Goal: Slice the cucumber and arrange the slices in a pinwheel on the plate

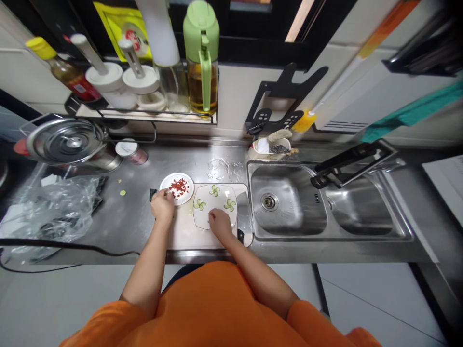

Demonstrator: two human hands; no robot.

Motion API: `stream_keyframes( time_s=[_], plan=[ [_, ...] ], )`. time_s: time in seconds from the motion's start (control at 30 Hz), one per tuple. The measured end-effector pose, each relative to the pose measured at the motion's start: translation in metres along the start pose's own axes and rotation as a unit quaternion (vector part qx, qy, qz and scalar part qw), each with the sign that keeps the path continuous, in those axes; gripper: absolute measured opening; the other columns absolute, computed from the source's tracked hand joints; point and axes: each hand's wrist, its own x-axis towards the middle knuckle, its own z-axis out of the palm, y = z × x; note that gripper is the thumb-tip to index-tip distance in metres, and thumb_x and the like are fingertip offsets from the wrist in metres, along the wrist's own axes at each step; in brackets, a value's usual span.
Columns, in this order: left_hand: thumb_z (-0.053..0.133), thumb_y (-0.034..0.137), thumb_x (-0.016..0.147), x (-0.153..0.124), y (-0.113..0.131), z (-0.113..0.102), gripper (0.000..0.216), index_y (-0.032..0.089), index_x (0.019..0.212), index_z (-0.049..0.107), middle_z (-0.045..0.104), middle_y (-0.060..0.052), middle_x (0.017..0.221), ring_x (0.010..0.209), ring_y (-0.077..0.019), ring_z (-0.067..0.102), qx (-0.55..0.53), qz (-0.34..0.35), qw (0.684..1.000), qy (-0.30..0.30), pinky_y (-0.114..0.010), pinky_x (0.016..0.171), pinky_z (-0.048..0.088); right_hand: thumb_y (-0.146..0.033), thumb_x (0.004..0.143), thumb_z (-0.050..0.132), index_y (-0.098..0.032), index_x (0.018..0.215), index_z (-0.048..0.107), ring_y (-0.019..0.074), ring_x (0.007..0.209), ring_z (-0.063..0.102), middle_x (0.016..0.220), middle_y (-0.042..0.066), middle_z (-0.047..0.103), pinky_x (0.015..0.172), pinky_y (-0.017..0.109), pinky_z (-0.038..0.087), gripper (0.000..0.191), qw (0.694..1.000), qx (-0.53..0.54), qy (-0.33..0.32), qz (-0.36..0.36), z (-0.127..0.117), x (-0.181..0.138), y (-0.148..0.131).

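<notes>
My left hand is closed at the near left edge of a small round white plate, its fingertips reaching over the rim. Chopped red pieces lie on that plate. My right hand is also closed, low over the near side of a squarish white plate. What either set of fingers holds, if anything, is hidden. Green curved slices form pinwheel shapes near that plate's edges. Under it lies a pale cutting board. A broad-bladed knife rests along the board's right side.
To the right is a double sink with a black tap. Clear plastic bags and a lidded pot occupy the left. A rack of seasonings and an oil bottle lines the back wall.
</notes>
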Motion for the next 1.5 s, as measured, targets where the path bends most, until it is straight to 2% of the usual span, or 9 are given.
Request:
stream_keyframes(
  time_s=[0.13,0.27,0.43,0.63,0.83,1.23,1.4,1.5],
  plan=[
    [0.047,0.029,0.084,0.009,0.006,0.002,0.034,0.018,0.11,0.066,0.064,-0.014,0.108,0.093,-0.024,0.059,0.018,-0.029,0.999,-0.008,-0.033,0.082,0.044,-0.014,0.085,0.046,-0.018,0.084,0.064,0.0149,0.078,0.053,0.083,0.004,0.063,0.069,0.024,0.032,0.018,1.0,0.002,0.005,-0.004,0.0,-0.006,0.004],
    [0.048,0.03,0.084,0.013,0.009,0.004,0.03,0.021,0.103,0.07,0.067,-0.012,0.103,0.088,-0.0219,0.061,0.048,-0.034,0.998,-0.008,-0.031,0.078,0.044,-0.014,0.085,0.046,-0.017,0.082,0.064,0.0144,0.076,0.052,0.081,0.003,0.062,0.068,0.024,0.032,0.018,1.0,0.0,0.009,-0.008,-0.002,-0.007,0.007],
    [0.049,0.031,0.084,0.014,0.004,0.004,0.029,0.019,0.1,0.07,0.068,-0.013,0.099,0.086,-0.0229,0.061,0.087,-0.006,0.996,-0.018,-0.032,0.076,0.044,-0.014,0.085,0.045,-0.018,0.081,0.064,0.0147,0.077,0.052,0.08,0.003,0.062,0.069,0.024,0.032,0.019,1.0,0.009,0.016,-0.016,-0.003,-0.009,0.009],
    [0.05,0.029,0.081,0.016,-0.003,0.007,0.03,0.017,0.099,0.071,0.065,-0.014,0.097,0.092,-0.0252,0.056,0.115,0.027,0.993,-0.014,-0.035,0.083,0.042,-0.014,0.085,0.045,-0.018,0.08,0.064,0.0147,0.077,0.053,0.08,0.003,0.062,0.07,0.024,0.033,0.019,0.999,0.015,0.016,-0.033,-0.002,-0.007,0.01],
    [0.051,0.031,0.079,0.019,-0.008,0.006,0.031,0.018,0.098,0.071,0.062,-0.014,0.098,0.096,-0.0282,0.052,0.118,0.021,0.993,0.003,-0.038,0.085,0.041,-0.013,0.086,0.045,-0.018,0.079,0.063,0.0147,0.077,0.053,0.08,0.003,0.063,0.07,0.024,0.033,0.02,0.999,0.013,0.014,-0.042,-0.003,-0.005,0.01],
    [0.047,0.029,0.077,0.026,-0.01,0.005,0.031,0.015,0.089,0.072,0.064,-0.016,0.093,0.094,-0.028,0.054,0.113,0.044,0.992,-0.014,-0.038,0.086,0.04,-0.015,0.086,0.047,-0.018,0.083,0.064,0.0145,0.078,0.053,0.085,0.004,0.064,0.07,0.024,0.034,0.018,0.999,0.014,-0.004,-0.041,-0.004,-0.002,0.01],
    [0.052,0.033,0.075,0.004,0.003,-0.004,0.027,0.016,0.082,0.072,0.068,-0.011,0.087,0.086,-0.0236,0.059,0.034,0.069,0.997,-0.019,-0.032,0.087,0.041,-0.015,0.085,0.046,-0.018,0.081,0.064,0.0146,0.078,0.054,0.082,0.003,0.064,0.07,0.024,0.034,0.019,0.999,0.021,0.001,-0.044,-0.006,0.0,0.011],
    [0.054,0.037,0.076,-0.026,0.014,-0.004,0.026,0.02,0.081,0.072,0.07,-0.006,0.09,0.081,-0.0193,0.061,-0.034,0.074,0.995,-0.063,-0.027,0.079,0.043,-0.014,0.085,0.046,-0.018,0.083,0.064,0.0146,0.078,0.054,0.083,0.003,0.064,0.07,0.024,0.035,0.019,0.999,0.025,0.004,-0.042,-0.006,0.004,0.011]
  ],
)
